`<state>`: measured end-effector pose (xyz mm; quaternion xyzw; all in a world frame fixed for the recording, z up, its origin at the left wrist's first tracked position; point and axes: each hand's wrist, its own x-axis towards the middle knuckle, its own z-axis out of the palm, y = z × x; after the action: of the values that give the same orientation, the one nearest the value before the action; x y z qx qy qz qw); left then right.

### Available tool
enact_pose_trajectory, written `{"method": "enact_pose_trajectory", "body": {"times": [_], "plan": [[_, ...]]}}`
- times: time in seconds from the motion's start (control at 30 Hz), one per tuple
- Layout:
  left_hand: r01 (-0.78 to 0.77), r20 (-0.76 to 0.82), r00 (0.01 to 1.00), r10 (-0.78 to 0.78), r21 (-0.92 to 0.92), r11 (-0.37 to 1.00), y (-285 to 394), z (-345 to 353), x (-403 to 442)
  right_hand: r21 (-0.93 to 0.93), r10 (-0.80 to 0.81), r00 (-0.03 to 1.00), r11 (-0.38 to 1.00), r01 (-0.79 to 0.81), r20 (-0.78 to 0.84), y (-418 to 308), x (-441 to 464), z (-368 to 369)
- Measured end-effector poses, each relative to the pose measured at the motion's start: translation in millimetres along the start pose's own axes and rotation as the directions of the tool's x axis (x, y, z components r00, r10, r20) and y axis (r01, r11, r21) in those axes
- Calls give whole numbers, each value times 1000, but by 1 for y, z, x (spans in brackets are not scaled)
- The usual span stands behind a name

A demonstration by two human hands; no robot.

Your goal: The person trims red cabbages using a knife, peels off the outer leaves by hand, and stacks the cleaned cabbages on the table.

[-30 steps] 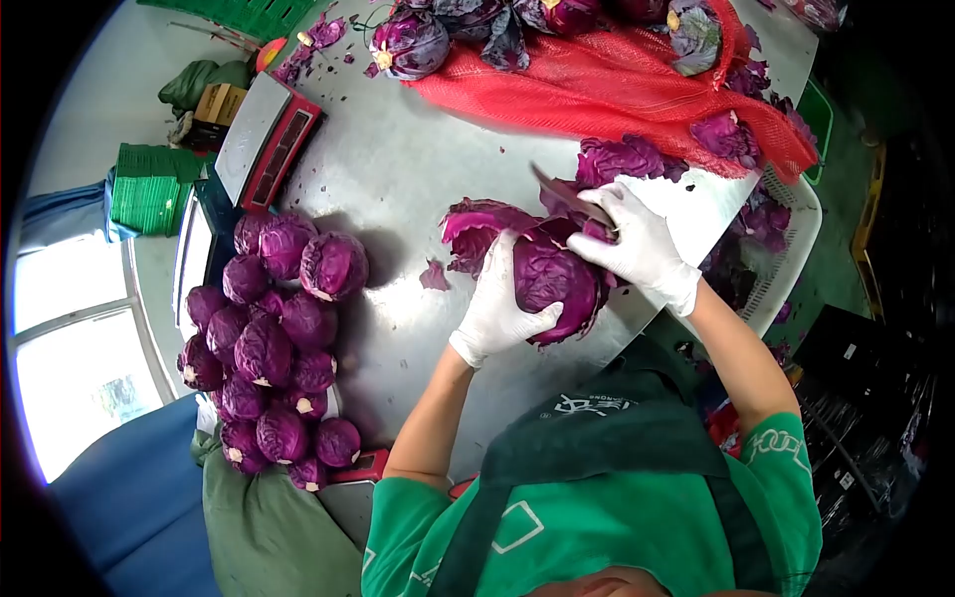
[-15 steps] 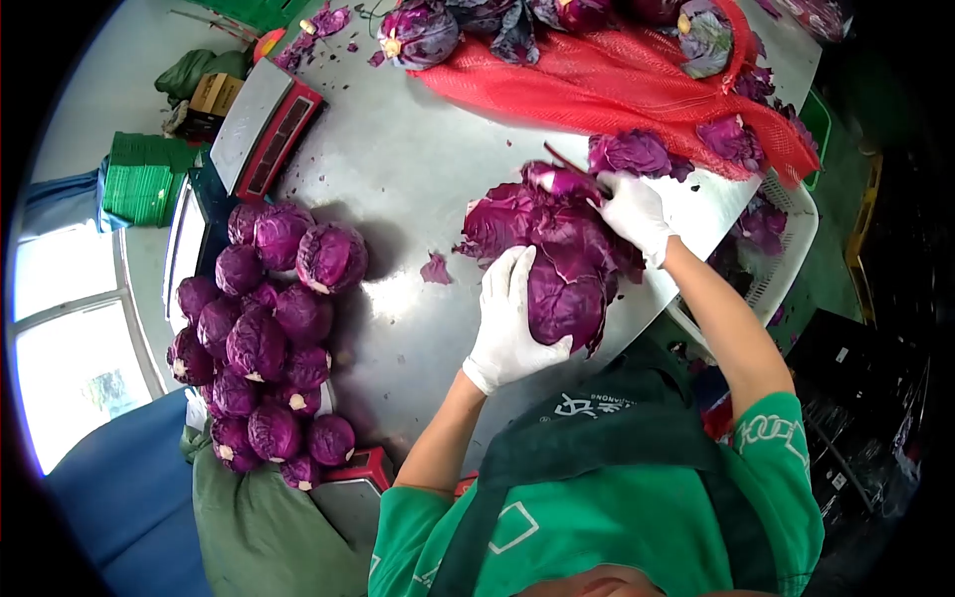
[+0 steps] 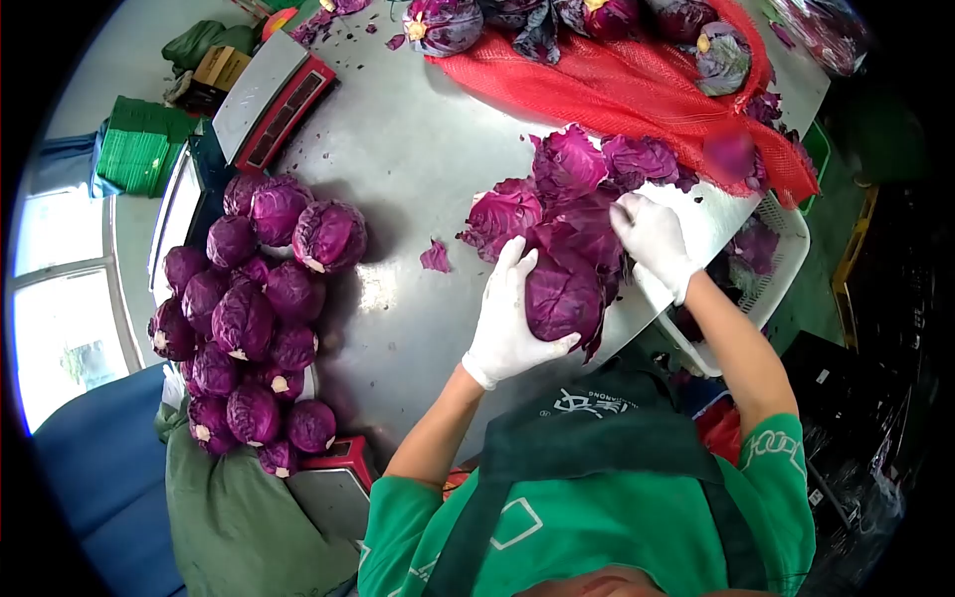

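Note:
A red cabbage (image 3: 565,294) with loosened outer leaves rests on the metal table in front of me. My left hand (image 3: 512,318), in a white glove, grips its left side, thumb low and fingers along the upper edge. On the right, my gloved right hand (image 3: 652,239) is closed with curled fingers beside the cabbage's leaves; what it holds, if anything, is hidden. Detached purple leaves (image 3: 569,164) lie just beyond the cabbage, and a small leaf scrap (image 3: 435,257) is to its left.
Several trimmed cabbages (image 3: 242,320) are piled at the left, near a red-sided scale (image 3: 284,109). Across the back lies a red mesh sack (image 3: 557,85) with untrimmed cabbages (image 3: 443,25). A white basket (image 3: 791,269) holding leaves stands below the table's right edge.
My right hand has moved slightly right and down, away from the upper leaf. That leaf now lies spread open beyond the cabbage. My left hand keeps its grip.

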<state>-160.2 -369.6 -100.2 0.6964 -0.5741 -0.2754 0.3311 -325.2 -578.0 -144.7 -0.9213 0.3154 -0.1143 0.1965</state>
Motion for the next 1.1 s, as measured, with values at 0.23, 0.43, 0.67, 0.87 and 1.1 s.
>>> {"method": "enact_pose_trajectory", "body": {"times": [0.23,0.43,0.67,0.87,1.1], "plan": [[107,-204,961,-185,-344,933,-29,5,-25,391,434,889,801,-454,145,-56,-25,-27],[187,-164,931,-327,-555,810,-11,-3,-1,376,203,977,902,-213,67,-85,-66,-1],[252,7,949,-315,-618,745,-14,-12,20,641,430,827,529,-556,362,-24,-66,-4],[327,-109,898,-426,-484,812,21,9,43,333,146,989,933,-137,-3,-71,-73,-49],[294,-1,907,-421,-715,634,37,59,77,523,440,840,820,-232,-317,-13,-74,-29]]}}
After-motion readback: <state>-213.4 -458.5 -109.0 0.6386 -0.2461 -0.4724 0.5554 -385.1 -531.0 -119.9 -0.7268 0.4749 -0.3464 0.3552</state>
